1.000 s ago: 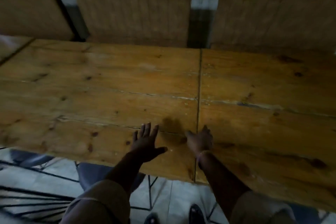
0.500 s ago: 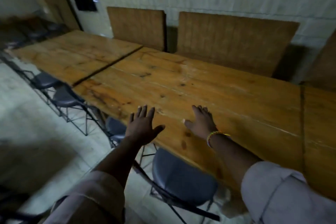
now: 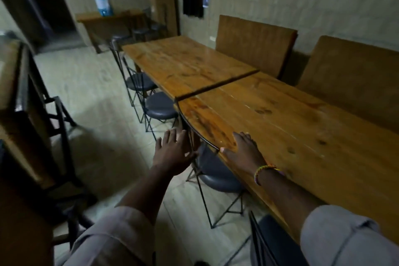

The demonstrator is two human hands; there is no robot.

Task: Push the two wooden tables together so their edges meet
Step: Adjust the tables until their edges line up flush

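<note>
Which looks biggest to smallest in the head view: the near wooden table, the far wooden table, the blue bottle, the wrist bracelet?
1. Near wooden table, though nearness inflates it.
2. Far wooden table.
3. Blue bottle and bracelet: unsure, too alike to rank.

Orange-brown knotty tables (image 3: 269, 114), dark grey chair seats (image 3: 160, 107), multicoloured bracelet (image 3: 264, 169)
</note>
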